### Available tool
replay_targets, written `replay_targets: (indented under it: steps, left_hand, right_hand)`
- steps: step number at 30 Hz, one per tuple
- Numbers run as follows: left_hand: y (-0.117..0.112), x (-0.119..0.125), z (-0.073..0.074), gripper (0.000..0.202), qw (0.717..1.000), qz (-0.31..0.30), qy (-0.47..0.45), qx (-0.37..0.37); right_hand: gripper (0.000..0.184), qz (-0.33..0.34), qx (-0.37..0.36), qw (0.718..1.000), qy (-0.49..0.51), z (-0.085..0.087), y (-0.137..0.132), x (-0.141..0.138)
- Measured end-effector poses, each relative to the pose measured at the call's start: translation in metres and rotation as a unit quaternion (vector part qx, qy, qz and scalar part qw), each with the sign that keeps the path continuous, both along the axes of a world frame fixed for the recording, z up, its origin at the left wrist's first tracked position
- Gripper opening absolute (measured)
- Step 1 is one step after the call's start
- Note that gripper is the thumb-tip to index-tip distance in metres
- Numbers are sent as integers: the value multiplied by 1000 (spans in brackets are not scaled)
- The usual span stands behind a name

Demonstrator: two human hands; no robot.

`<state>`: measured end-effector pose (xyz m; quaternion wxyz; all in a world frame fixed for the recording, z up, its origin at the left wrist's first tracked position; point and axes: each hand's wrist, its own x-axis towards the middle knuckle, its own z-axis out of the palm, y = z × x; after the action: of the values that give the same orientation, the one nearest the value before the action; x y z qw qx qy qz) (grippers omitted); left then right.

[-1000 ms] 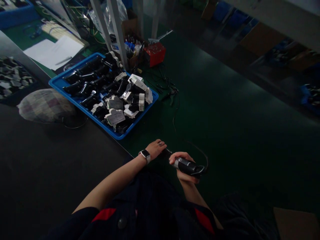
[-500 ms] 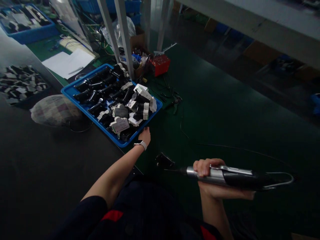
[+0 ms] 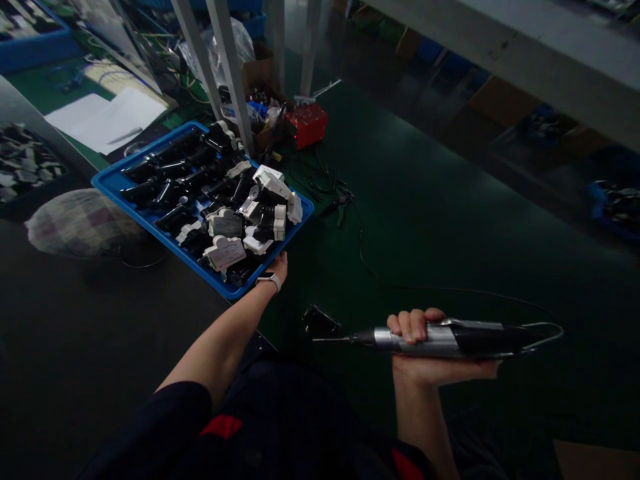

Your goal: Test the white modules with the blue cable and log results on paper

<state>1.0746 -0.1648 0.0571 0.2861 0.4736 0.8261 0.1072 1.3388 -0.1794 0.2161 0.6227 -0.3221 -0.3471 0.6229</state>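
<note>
My right hand (image 3: 425, 347) is wrapped round an electric screwdriver (image 3: 450, 338), held level above the green mat with its bit pointing left. Its cable (image 3: 400, 287) trails off over the mat. My left hand (image 3: 278, 265), with a watch on the wrist, reaches to the near corner of a blue tray (image 3: 120, 183) full of several black and white plastic parts (image 3: 225, 250). The fingers are hidden behind the tray's edge. A small black part (image 3: 320, 321) lies on the mat between my hands, just left of the bit's tip.
A red box (image 3: 307, 123) and loose wires sit behind the tray beside metal frame posts (image 3: 227, 67). A checked cloth bundle (image 3: 80, 223) lies left of the tray. White papers (image 3: 105, 117) and another blue tray (image 3: 30, 33) are at the far left.
My left hand let go of the small black part and reached to the tray's corner. My right hand drew the screwdriver away to the right and turned it level.
</note>
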Motion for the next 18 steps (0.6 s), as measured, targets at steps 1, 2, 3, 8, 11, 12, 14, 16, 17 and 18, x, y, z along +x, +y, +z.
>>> replay_targets:
  steps: [1,2,3,8,11,12,14,16,17,18]
  left_hand:
    - [0,2,3,33,1000,0,-20,9]
    - [-2,5,6,32,999,-2,-44,19]
    - [-6,10,10,30,997,-7,-71,31]
    - [-43,40,42,10,957,-71,-266,96]
    - [-70,57,62,10,905,-93,-396,127]
    - [-78,61,67,12,886,-91,-433,137]
    - [-90,66,74,17,854,-75,-490,157]
    - [-98,67,79,22,829,-50,-530,173]
    - [-101,66,81,24,819,-38,-544,180]
    - [-104,66,83,25,810,-28,-556,185]
  right_hand:
    - [73,-7,-6,1000,3,0,0,1]
    - [72,-15,-12,1000,7,0,0,1]
    - [72,-23,-18,1000,11,0,0,2]
    - [68,-49,-25,998,24,3,2,7]
    - [68,-59,-11,998,26,5,3,11]
    - [67,-65,-8,998,26,7,3,12]
    - [67,-81,-5,996,25,11,4,11]
    - [66,-106,-3,994,15,16,5,9]
    - [66,-118,-1,993,8,19,5,7]
    - [65,-128,2,992,1,21,5,5]
